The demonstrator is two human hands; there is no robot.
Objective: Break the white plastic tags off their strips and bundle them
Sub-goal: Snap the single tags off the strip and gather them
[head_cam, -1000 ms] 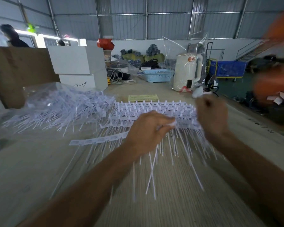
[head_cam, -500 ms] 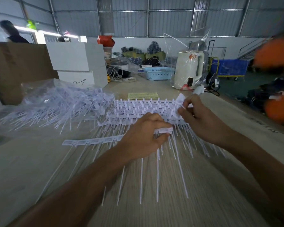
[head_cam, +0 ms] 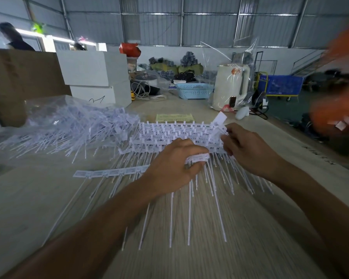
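tags (head_cam: 196, 158): white matt plastic | table (head_cam: 250, 228): pale wood grain | bag (head_cam: 48, 105): clear glossy film

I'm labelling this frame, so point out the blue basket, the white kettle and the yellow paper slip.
blue basket (head_cam: 193, 91), head view, front wall.
white kettle (head_cam: 229, 85), head view, body.
yellow paper slip (head_cam: 174, 118), head view, middle.

Two bare forearms, left hand (head_cam: 172, 168) and right hand (head_cam: 248, 150) ungloved, no sleeves, no jewellery.

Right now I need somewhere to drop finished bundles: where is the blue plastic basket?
In the head view, the blue plastic basket sits at the table's far end, centre-right, just left of the white kettle and right of the stacked white boxes.
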